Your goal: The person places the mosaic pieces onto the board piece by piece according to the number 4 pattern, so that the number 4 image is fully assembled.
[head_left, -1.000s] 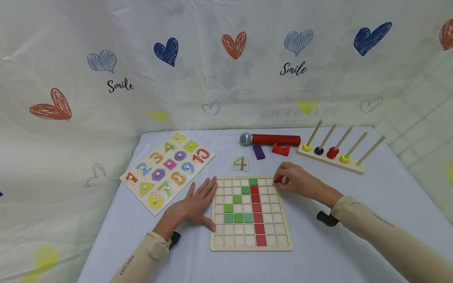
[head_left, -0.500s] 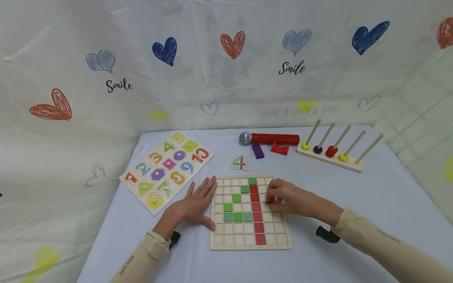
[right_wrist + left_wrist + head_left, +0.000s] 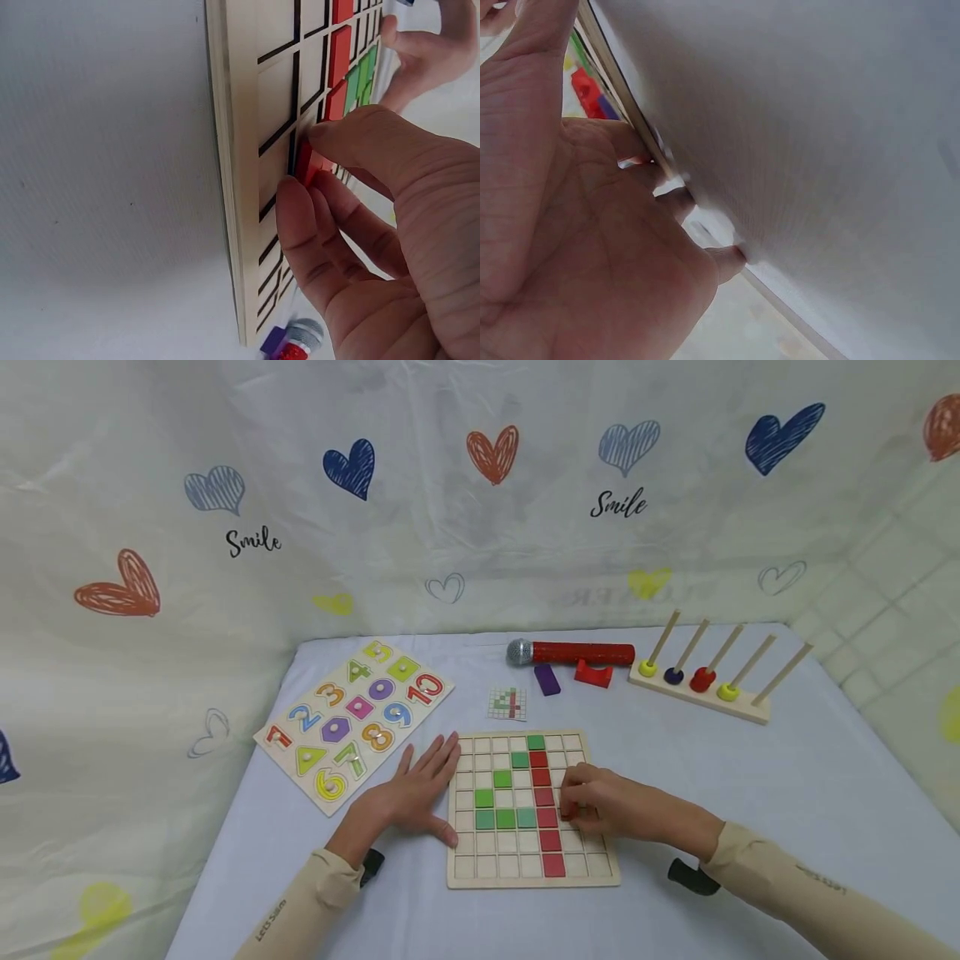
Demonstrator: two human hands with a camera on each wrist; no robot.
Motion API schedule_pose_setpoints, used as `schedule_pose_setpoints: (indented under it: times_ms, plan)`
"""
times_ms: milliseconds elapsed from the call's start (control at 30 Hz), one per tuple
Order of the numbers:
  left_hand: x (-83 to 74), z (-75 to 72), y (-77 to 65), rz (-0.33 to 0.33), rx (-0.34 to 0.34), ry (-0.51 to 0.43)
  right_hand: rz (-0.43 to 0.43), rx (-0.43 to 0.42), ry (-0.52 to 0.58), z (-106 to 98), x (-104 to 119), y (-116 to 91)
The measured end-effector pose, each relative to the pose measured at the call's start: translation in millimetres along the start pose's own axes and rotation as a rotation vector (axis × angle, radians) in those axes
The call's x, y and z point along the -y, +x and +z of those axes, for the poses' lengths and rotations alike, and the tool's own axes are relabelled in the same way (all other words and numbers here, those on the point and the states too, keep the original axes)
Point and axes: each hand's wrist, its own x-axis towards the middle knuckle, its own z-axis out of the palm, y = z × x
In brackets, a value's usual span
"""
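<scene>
A wooden grid board (image 3: pixel 507 866) lies flat on the white-covered table, with square tiles in some cells. Red tiles (image 3: pixel 551 840) form a column, and green tiles (image 3: pixel 505 818) make a slanting line and a short row left of it. Over the cells just right of that column, my right hand (image 3: pixel 611 803) pinches a red tile (image 3: pixel 306 165) between thumb and fingers. Whether this tile sits fully in its cell cannot be told. My left hand (image 3: pixel 412 800) rests at the board's left edge, fingers spread and straight; the left wrist view shows its palm (image 3: pixel 622 247).
A small pattern card (image 3: pixel 507 703) lies behind the board. Further back are a red toy microphone (image 3: pixel 581 653), a purple block (image 3: pixel 547 680) and a red curved block (image 3: pixel 593 674). A peg stand (image 3: pixel 697 695) is at the back right, a number puzzle (image 3: pixel 352 727) at the left.
My right hand has carried the red tile from the board's upper right corner towards me and leftward, down to beside the red column. The left hand has stayed in place.
</scene>
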Motion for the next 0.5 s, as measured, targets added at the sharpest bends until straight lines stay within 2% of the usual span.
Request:
schedule_pose_setpoints:
  times_ms: [167,333,400,500]
  plan:
    - [0.5,0.7,-0.3,0.001,-0.001,-0.007,-0.038,-0.019,-0.009,2,3,-1]
    - [-3.4,2.6,3.0,0.009,-0.005,-0.020,-0.062,-0.060,-0.077,5,6,-7]
    - [-5.5,4.8,5.5,0.011,-0.007,-0.021,-0.071,-0.090,-0.098,7,6,-11]
    - [-8.5,7.5,8.0,0.009,-0.007,-0.024,-0.116,-0.184,-0.123,17,5,-17]
